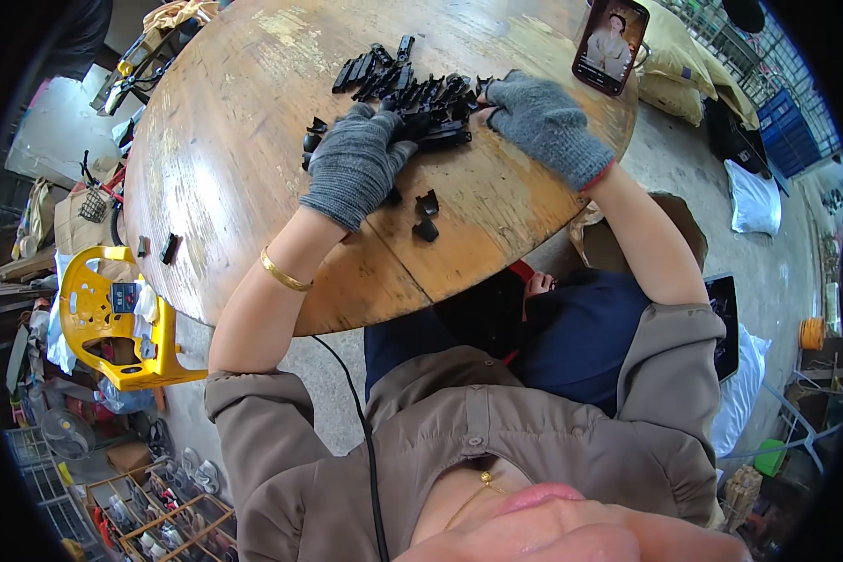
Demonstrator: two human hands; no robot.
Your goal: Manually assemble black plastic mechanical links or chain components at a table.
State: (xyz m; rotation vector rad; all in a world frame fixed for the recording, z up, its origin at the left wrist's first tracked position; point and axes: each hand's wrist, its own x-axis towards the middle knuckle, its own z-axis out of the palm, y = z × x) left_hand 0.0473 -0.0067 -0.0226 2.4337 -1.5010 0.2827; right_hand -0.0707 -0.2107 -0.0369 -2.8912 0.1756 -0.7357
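Several small black plastic parts (431, 98) lie in a heap on the round wooden table (253, 122). My left hand (356, 164), in a grey knit glove, curls over the heap's near left side, its fingertips partly hidden among the parts. On the heap's right side, my right hand (545, 126), gloved alike, has its fingers bent inward. A small dark piece (483, 85) shows at its fingertips. Two loose black pieces (426, 217) rest nearer to me, and another black piece (170, 248) lies toward the table's left edge.
A phone (611, 45) stands at the table's far right, its screen lit. Left of the table is a yellow plastic chair (103, 318) with small items on it. A black cable (351, 384) hangs down before me. Sacks (670, 66) and a blue crate (787, 131) stand off to the right.
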